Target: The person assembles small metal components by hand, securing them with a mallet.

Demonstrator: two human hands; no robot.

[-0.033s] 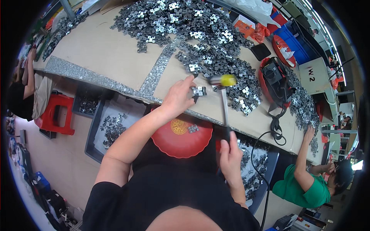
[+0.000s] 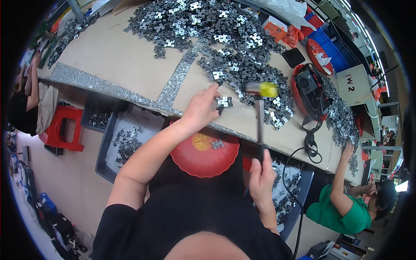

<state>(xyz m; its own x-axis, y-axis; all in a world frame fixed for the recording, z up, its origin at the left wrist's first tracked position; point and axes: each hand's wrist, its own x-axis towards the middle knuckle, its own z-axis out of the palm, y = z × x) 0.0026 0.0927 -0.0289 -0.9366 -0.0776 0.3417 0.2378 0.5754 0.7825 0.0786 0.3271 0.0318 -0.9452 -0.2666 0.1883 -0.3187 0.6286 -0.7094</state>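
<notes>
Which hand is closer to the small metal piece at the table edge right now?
Left. The left hand has its fingers on the metal piece; the right hand is lower down, gripping the mallet handle.

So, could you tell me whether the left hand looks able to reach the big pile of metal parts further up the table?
Probably yes. The left hand already rests on a metal piece at the edge of the pile of metal parts, with nothing between them.

Black short-sleeved top, sleeves ending above the elbows. Forearms, left hand (image 2: 200, 109) and right hand (image 2: 261, 180) bare; no gloves, no rings visible
</notes>
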